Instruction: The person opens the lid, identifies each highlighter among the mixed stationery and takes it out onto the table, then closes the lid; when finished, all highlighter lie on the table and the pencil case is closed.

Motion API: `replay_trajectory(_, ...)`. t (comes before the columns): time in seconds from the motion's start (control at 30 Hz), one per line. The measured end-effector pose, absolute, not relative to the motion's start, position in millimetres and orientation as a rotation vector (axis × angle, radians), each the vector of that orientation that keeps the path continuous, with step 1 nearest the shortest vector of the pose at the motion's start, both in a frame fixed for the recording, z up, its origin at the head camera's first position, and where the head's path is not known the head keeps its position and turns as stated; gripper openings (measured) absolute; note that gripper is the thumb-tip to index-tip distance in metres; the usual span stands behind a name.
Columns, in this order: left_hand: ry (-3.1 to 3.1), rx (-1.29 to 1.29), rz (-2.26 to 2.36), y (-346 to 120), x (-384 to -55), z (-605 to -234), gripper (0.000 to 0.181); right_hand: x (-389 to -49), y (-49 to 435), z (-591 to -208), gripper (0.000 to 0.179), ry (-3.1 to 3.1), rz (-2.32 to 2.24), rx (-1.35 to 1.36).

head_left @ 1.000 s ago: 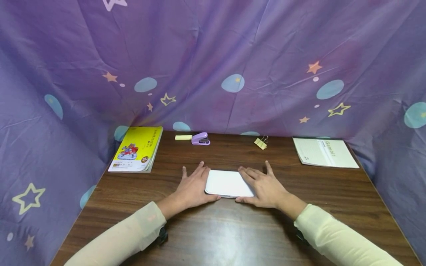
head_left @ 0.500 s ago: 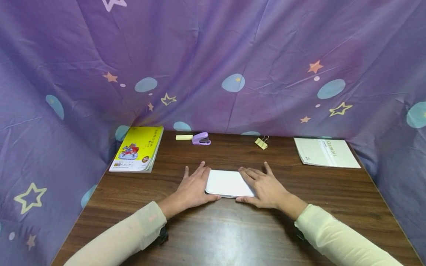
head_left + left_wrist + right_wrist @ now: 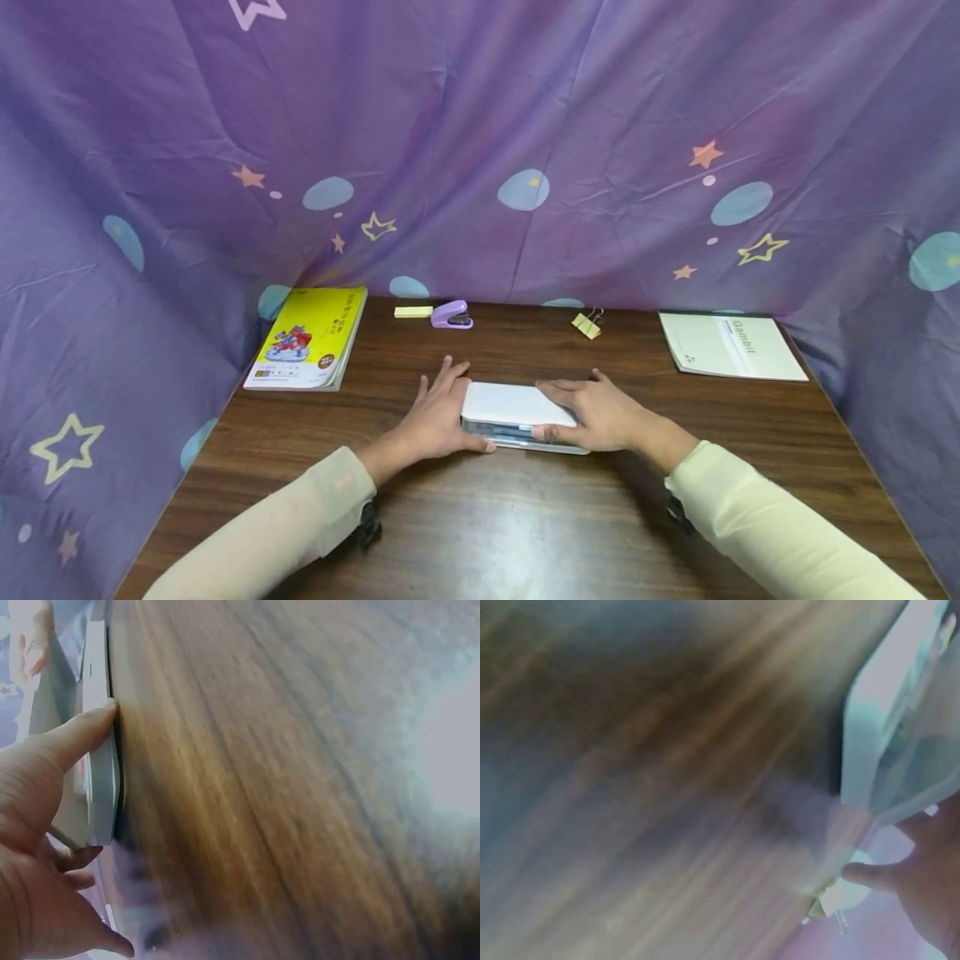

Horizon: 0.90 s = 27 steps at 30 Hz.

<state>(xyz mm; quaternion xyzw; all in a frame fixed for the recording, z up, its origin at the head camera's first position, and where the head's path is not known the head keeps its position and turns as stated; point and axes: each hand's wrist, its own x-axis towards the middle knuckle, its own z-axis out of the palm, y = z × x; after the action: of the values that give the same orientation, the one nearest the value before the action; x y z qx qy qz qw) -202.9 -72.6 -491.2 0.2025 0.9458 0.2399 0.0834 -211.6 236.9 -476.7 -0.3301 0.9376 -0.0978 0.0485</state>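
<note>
A flat white hinged case (image 3: 517, 403) lies on the brown table with its lid partly raised at the front, so a dark gap shows above the base. My left hand (image 3: 435, 417) grips the case's left end, thumb along the front edge and fingers behind. In the left wrist view, that thumb (image 3: 82, 735) presses against the grey-white base (image 3: 103, 787). On the other end, my right hand (image 3: 603, 414) holds the lid, its thumb at the front edge and fingers over the top. The right wrist view shows the case's corner (image 3: 870, 742) with the lid tilted away from the base.
Behind the case stand a yellow sticky-note pad (image 3: 412, 312), a purple stapler (image 3: 452, 315) and a yellow binder clip (image 3: 587, 324). A yellow book (image 3: 311, 337) lies back left, a pale notebook (image 3: 731, 346) back right. A purple curtain (image 3: 450, 125) hangs behind the table.
The case was closed in both earlier frames; now the lid's front edge is lifted. My right hand has risen slightly with the lid, while my left hand stays at the left end.
</note>
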Motion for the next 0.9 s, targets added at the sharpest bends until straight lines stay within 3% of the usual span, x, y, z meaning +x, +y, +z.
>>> replay_trajectory(0.17, 2.788, 0.536, 0.823, -74, -203, -495, 0.112, -222, 237, -468, 0.083, 2.761, -0.396, -1.020)
replay_trajectory(0.37, 2.798, 0.542, 0.896, -77, -209, -511, 0.124, -243, 241, -456, 0.057, 2.616, -0.668, -0.961)
replay_trajectory(0.63, 2.771, 0.571, 0.965, -74, -202, -498, 0.107, -261, 236, -454, 0.013, 2.882, -1.064, -0.770)
replay_trajectory(0.8, 2.788, 0.563, 0.922, -73, -201, -499, 0.101, -262, 230, -459, 0.018, 3.137, -1.245, -0.956)
replay_trajectory(0.9, 2.789, 0.554, 0.923, -72, -200, -498, 0.099, -261, 231, -461, 0.016, 3.309, -1.075, -1.084)
